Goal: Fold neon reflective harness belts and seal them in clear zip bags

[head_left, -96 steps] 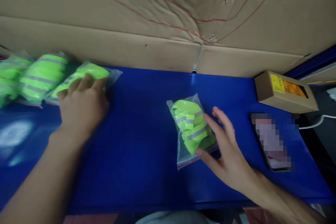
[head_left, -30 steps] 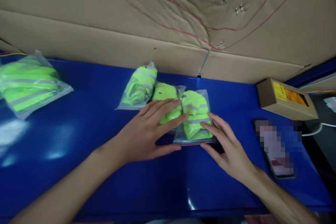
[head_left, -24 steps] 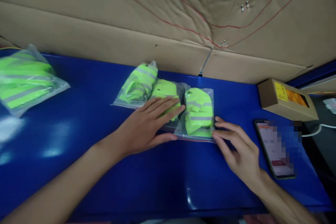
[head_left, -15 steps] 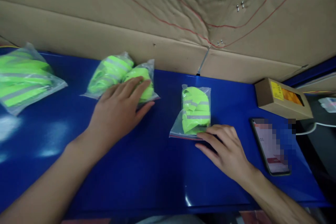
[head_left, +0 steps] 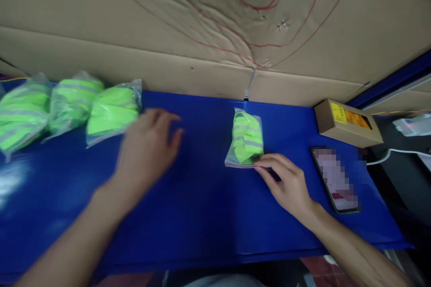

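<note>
Our right hand [head_left: 283, 179] pinches the near right corner of the lone bag of neon fabric [head_left: 248, 136] between thumb and fingers, while our left hand [head_left: 148, 143], blurred, is loosely curled and holds nothing that we can see. That lone bag lies flat on the blue counter [head_left: 195, 219], just beyond and to the left of our right hand, and well to the right of our left. Its long axis runs away from us, red-lined edge on the near side, so the right hand is plainly the nearer one. Our left sits beside the rightmost bag of the similar row [head_left: 112, 110]; whether its knuckles touch, we cannot tell.
</note>
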Motion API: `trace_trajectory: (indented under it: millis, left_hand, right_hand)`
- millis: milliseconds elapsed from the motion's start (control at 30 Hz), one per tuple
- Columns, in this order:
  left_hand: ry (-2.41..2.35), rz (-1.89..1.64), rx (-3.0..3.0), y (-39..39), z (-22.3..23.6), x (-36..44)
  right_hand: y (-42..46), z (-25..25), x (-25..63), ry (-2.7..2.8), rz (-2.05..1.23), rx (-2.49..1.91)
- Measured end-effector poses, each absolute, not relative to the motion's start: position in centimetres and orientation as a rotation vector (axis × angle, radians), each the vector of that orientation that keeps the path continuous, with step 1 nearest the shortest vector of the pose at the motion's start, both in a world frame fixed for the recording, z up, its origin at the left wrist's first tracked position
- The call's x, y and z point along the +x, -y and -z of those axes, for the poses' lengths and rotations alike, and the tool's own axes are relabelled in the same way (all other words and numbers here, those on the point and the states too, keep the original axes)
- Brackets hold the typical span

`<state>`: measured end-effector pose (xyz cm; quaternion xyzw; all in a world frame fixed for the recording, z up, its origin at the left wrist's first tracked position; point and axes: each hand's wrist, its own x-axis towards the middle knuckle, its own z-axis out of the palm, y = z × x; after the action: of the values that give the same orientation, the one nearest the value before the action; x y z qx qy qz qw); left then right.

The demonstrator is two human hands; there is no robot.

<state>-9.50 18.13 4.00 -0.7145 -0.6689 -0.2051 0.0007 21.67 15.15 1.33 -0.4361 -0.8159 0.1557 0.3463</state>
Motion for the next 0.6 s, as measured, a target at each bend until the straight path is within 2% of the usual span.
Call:
trace_trajectory:
  millis: [133, 233, 300, 433, 600]
  left_hand:
    - [2.264, 1.052, -3.249, -15.2, -4.1, -1.7]
    - [2.470, 1.589, -3.135, -14.2, -3.3, 0.9]
    - [2.568, 1.789, -2.968, -14.4, -2.6, 0.8]
    - [2.681, 1.886, -2.888, -14.9, -1.3, -0.7]
    - [2.607, 2.009, -2.946, -14.5, -0.6, -0.8]
  right_hand:
    - [-15.3, -1.7, 20.8, 1.936, -0.515, -1.152]
    - [-15.6, -2.2, 20.1, 1.992, -0.547, -1.149]
    - [-15.8, -2.6, 19.7, 2.072, -0.564, -1.155]
    - [-15.8, -2.9, 19.4, 2.121, -0.634, -1.133]
    - [-15.1, -2.6, 19.7, 2.148, -0.582, -1.118]
